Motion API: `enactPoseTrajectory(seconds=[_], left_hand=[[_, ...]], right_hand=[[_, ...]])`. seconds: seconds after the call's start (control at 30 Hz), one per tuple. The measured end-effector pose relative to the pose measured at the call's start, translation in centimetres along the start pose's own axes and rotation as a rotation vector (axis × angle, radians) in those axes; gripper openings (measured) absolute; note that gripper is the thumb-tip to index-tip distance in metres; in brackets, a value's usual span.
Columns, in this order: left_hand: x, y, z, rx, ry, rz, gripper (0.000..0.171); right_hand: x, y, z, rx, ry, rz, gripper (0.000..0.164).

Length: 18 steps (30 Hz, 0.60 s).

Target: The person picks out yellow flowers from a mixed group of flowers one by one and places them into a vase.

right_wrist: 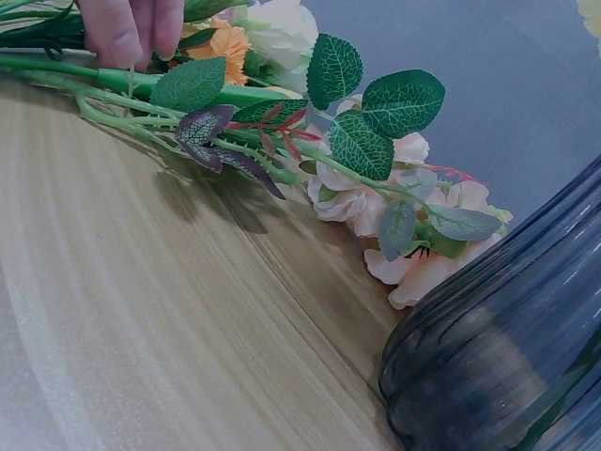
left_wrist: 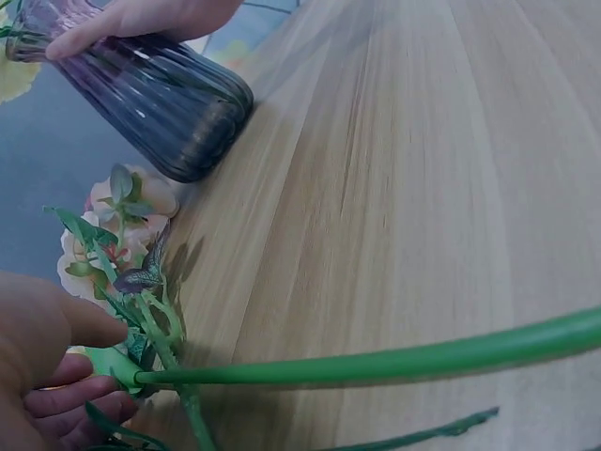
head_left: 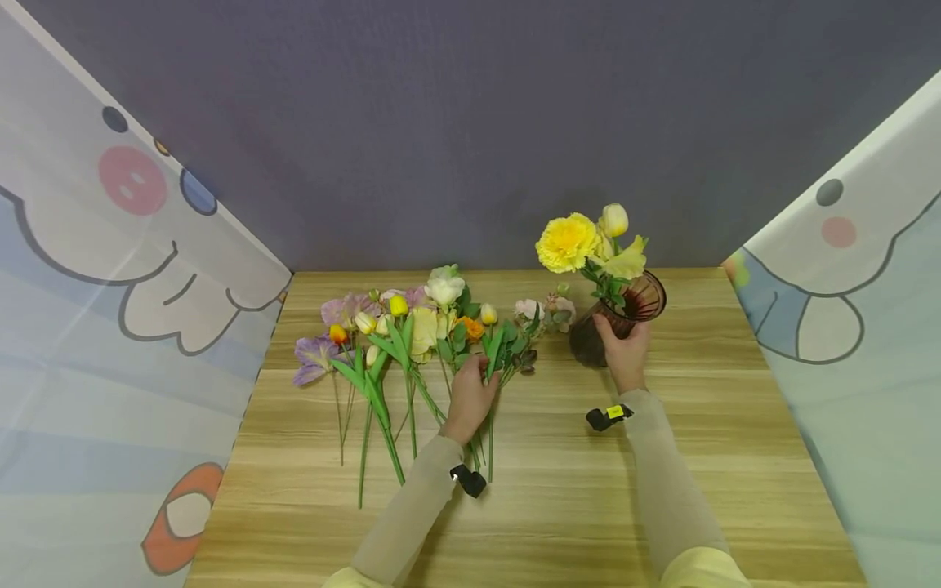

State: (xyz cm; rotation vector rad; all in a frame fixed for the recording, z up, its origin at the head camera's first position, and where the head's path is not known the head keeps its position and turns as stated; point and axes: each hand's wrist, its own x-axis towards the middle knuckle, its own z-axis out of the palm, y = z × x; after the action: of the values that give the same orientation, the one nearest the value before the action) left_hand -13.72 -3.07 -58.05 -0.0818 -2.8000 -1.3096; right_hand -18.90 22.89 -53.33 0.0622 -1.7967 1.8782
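Note:
My right hand point(head_left: 627, 355) grips the ribbed purplish glass vase point(head_left: 584, 339) near its neck, thumb on the near side. A ruffled yellow flower point(head_left: 568, 242), a white-yellow tulip point(head_left: 613, 220) and a pale yellow bloom point(head_left: 626, 260) rise from the vase's mouth. My left hand point(head_left: 472, 400) is over the flowers lying left of the vase, pinching a tulip point(head_left: 488, 314) by its green leaf and stem; in the left wrist view the green stem point(left_wrist: 376, 367) runs out to the right. A pale pink rose spray point(right_wrist: 352, 202) with dark leaves lies between left hand and vase.
Several loose stems lie to the left: yellow tulips point(head_left: 398, 305), a purple flower point(head_left: 314, 359), a white bloom point(head_left: 444, 287) and an orange flower point(head_left: 471, 328). A grey wall point(head_left: 470, 139) stands behind the wooden table point(head_left: 559, 506), with cartoon-printed panels on both sides.

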Motion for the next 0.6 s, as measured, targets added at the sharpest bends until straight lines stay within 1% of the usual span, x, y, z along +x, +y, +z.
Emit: enactPoseTrajectory(seconds=[0.13,0.27,0.37,0.5,0.6], left_hand=[[0.32,-0.06,-0.06,0.042,-0.009,0.018,0.031],[0.63,-0.27,0.02,0.042,-0.02,0.017,0.03],[0.74,-0.35,0.05,0.033,-0.033,-0.002,0.029],[0.87,-0.35,0.06,0.048,-0.05,-0.034,0.03],[1.01,-0.2,-0.09,0.039,-0.055,-0.05,0.032]], right_hand=[[-0.04,-0.13,0.08,0.001,-0.004,0.004,0.047],[-0.08,-0.22,0.13,0.001,-0.01,0.001,0.051],[-0.11,-0.19,0.08,-0.006,-0.01,0.007,0.052],[-0.1,-0.17,0.05,-0.008,-0.006,0.013,0.053],[-0.04,-0.1,0.06,-0.01,-0.001,0.001,0.052]])
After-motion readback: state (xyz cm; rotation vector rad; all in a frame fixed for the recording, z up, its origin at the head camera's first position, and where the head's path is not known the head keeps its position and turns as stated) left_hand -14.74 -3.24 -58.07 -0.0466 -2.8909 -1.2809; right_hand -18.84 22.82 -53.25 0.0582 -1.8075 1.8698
